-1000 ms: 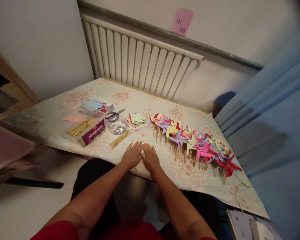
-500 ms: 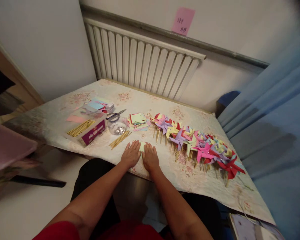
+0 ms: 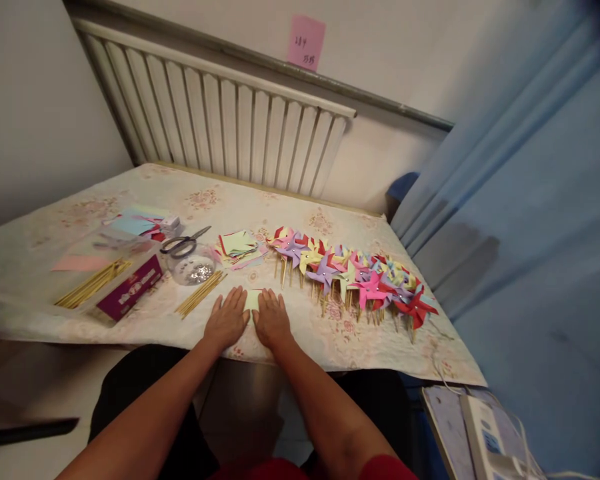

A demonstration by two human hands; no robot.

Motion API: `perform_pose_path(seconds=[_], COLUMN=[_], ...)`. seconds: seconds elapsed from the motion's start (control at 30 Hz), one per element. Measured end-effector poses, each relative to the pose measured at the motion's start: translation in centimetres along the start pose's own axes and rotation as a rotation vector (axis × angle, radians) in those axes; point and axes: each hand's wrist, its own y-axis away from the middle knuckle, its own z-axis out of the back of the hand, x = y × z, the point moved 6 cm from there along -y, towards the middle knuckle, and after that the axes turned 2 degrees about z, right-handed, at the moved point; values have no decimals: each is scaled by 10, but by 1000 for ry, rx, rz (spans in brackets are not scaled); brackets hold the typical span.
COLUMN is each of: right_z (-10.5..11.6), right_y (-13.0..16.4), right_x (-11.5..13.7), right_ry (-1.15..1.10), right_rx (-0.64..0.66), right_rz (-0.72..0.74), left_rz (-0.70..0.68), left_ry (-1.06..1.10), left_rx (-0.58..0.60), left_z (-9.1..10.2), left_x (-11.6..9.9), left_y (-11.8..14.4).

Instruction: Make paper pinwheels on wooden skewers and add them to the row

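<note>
Both hands lie palm down on the flowered tablecloth near the front edge. Between them is a small pale green paper (image 3: 253, 299), its two sides under the fingers and thumbs. My left hand (image 3: 227, 319) rests flat on the paper's left side, fingers stretched out. On the paper's right side, my right hand (image 3: 272, 317) is also flat and open. Just left of my left hand lies a bundle of thin wooden sticks (image 3: 200, 294). Beyond the hands sits a stack of cut coloured paper (image 3: 239, 244).
Rows of paper pinwheels (image 3: 350, 273) on sticks spread to the right. On the left are a plastic box of sticks (image 3: 133, 288), scissors (image 3: 181, 246) and a clear bowl (image 3: 195, 272) of small shiny pieces. A radiator (image 3: 220, 110) stands behind; a telephone (image 3: 490, 433) sits lower right.
The view has swung to the right, so everything sits further left in the picture. Both hands stay flat on the green paper, with little other visible movement.
</note>
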Motion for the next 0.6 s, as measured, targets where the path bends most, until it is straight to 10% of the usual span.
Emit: perform_pose_path(seconds=[0.6], right_z=[11], right_y=[18], right_x=[-9], right_ry=[-41], right_rx=[-49], right_rz=[59], left_rz=[5], left_ry=[0], left_rx=[-33], left_z=[2], left_x=[-2], left_y=[3])
